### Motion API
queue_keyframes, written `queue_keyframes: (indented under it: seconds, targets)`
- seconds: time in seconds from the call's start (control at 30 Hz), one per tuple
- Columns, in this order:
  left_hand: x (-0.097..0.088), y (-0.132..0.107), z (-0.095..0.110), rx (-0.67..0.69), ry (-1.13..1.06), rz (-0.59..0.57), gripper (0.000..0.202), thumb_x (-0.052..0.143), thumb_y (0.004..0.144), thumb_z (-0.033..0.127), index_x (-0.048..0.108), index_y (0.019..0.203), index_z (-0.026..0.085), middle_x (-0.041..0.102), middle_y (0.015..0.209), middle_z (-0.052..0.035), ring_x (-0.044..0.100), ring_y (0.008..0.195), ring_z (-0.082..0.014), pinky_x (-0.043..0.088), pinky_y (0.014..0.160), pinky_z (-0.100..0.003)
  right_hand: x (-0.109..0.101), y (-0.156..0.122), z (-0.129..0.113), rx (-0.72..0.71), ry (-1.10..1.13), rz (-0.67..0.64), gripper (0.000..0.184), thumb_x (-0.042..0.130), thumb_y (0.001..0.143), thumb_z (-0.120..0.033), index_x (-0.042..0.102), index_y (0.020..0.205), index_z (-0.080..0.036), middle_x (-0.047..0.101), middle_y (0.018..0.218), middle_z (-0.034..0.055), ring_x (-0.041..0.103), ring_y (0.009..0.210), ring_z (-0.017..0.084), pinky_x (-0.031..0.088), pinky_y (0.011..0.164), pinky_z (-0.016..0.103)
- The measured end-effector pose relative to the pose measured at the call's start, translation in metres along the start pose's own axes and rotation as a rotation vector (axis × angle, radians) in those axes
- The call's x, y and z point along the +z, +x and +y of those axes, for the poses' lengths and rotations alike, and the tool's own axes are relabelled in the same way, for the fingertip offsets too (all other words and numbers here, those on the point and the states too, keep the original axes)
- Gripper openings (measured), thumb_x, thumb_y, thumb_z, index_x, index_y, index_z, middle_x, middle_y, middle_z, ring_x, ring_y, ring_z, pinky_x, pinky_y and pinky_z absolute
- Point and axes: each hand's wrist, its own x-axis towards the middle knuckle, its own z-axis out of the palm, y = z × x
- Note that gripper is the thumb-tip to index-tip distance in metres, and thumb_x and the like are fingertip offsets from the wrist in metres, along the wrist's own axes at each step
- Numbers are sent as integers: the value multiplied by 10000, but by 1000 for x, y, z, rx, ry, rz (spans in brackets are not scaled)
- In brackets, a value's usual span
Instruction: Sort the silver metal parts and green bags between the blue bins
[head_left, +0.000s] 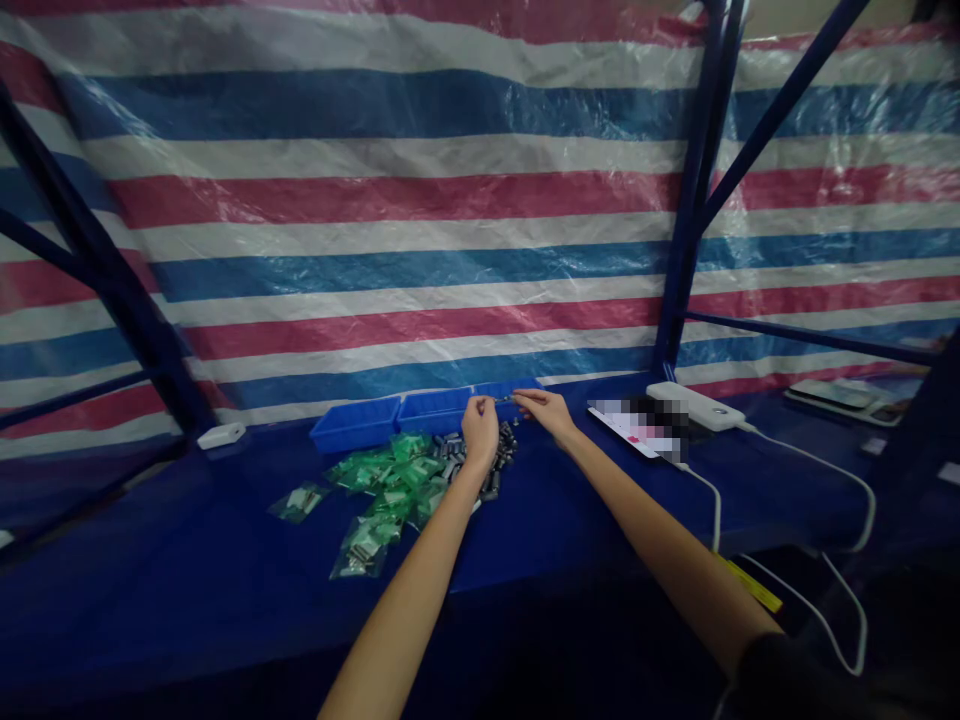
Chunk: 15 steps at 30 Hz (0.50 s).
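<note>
My left hand [480, 428] is closed in a pinch above a pile of small grey metal parts [491, 455] on the blue table. My right hand [544, 408] reaches in from the right, fingers pinched toward the left hand. Between the two sets of fingertips sits a tiny dark piece [504, 399] that I cannot name. Both hands hover just in front of a row of blue plastic bins [420, 410]. Several small green packets [382, 480] lie left of the metal parts.
A white power bank [694, 405] with a white cable [840, 470] lies to the right, beside a flat white card. A small white device [221, 435] sits at the left. Blue metal frame posts [686, 250] and a striped tarp stand behind the table.
</note>
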Motion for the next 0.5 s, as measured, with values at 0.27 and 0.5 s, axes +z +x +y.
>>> queue_keyframes:
  seconds: [0.27, 0.5]
  targets:
    - [0, 1, -2, 11, 12, -7, 133, 440, 775, 262, 527, 710, 185, 581, 721, -21, 538, 729, -165, 388, 713, -270, -4, -4, 6, -240, -499, -114, 201, 618, 699, -219, 723, 871, -210, 720, 854, 26, 646, 732, 158, 511, 728, 285]
    - [0, 1, -4, 25, 23, -25, 135, 436, 778, 263, 521, 705, 188, 559, 695, -5, 530, 709, -152, 379, 697, -257, -8, -15, 0, -291, -900, -163, 243, 569, 720, -185, 714, 893, -275, 705, 962, -14, 625, 931, 187, 477, 813, 292]
